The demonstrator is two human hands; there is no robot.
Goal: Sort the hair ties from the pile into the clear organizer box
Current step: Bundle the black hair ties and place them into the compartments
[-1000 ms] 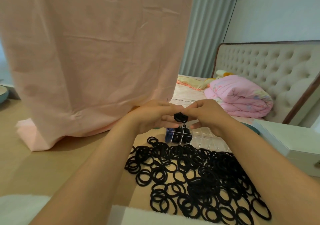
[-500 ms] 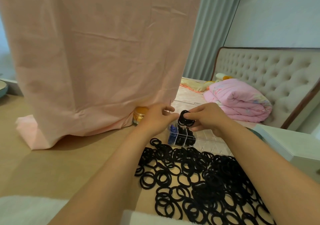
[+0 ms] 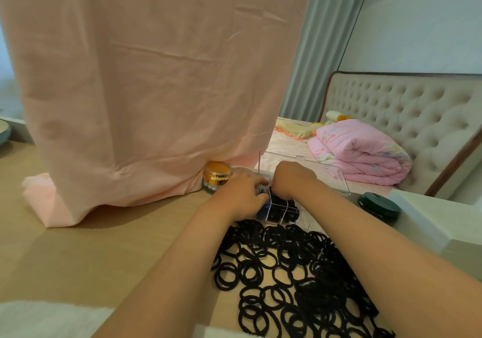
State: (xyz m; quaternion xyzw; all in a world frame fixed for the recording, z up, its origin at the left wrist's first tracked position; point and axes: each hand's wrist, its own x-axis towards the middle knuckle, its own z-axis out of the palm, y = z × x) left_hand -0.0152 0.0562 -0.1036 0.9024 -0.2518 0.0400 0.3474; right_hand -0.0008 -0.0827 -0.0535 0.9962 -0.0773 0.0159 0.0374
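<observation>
A wide pile of black hair ties (image 3: 292,272) covers the table in front of me. Behind it stands the clear organizer box (image 3: 292,213) with its lid (image 3: 323,174) raised; its near compartments hold black ties and some blue ones (image 3: 261,211). My right hand (image 3: 293,178) reaches down into the box, fingers curled over a bundle of black ties (image 3: 274,192); the fingertips are hidden. My left hand (image 3: 238,194) is at the box's left end, with fingers and thumb curled round its corner.
A pink cloth (image 3: 146,90) hangs down onto the table at the left and back. A gold-lidded jar (image 3: 217,174) stands beside my left hand. A dark green round lid (image 3: 379,204) and a white box (image 3: 440,223) lie to the right. Behind is a bed.
Both hands have dropped from above the box down to it. The bundle of black ties held up between them is now down inside the box under my right hand.
</observation>
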